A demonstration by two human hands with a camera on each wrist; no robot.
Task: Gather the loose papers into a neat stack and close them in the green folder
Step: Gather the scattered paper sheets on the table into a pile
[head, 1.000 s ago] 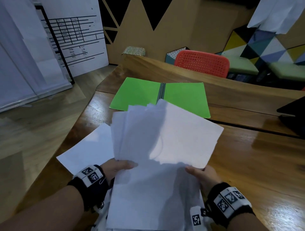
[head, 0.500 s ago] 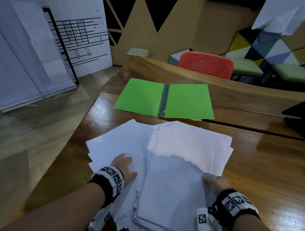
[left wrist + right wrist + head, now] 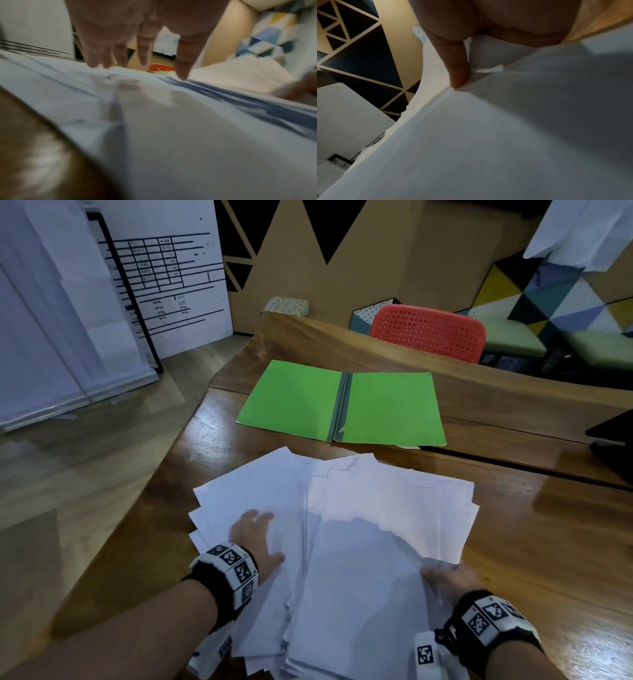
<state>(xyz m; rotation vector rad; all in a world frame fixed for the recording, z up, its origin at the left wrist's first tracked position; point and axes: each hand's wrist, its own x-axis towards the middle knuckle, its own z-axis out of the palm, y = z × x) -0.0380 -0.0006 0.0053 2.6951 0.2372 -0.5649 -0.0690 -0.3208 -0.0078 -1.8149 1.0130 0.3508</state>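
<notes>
The green folder [image 3: 342,405] lies open and flat on the far part of the wooden table [image 3: 555,559]. The white papers [image 3: 373,529] sit in a loose fanned pile in front of it, with corners sticking out at the left and at the near edge. My left hand [image 3: 255,535] presses flat on the left sheets. In the left wrist view its straight fingers [image 3: 96,59] touch the papers [image 3: 171,135]. My right hand [image 3: 443,575] holds the pile's near right corner. Its thumb [image 3: 457,75] lies on top of the papers [image 3: 505,135], and the other fingers are hidden beneath.
A red perforated chair [image 3: 428,337] stands behind the table's raised back ledge. A dark flat object [image 3: 613,440] lies at the right edge. The table's left edge [image 3: 171,474] drops to the floor, and a white board with a printed table [image 3: 164,285] leans there.
The papers, held up in both hands a second ago, have come down onto the table. My left hand let go and now lies flat on the left sheets.
</notes>
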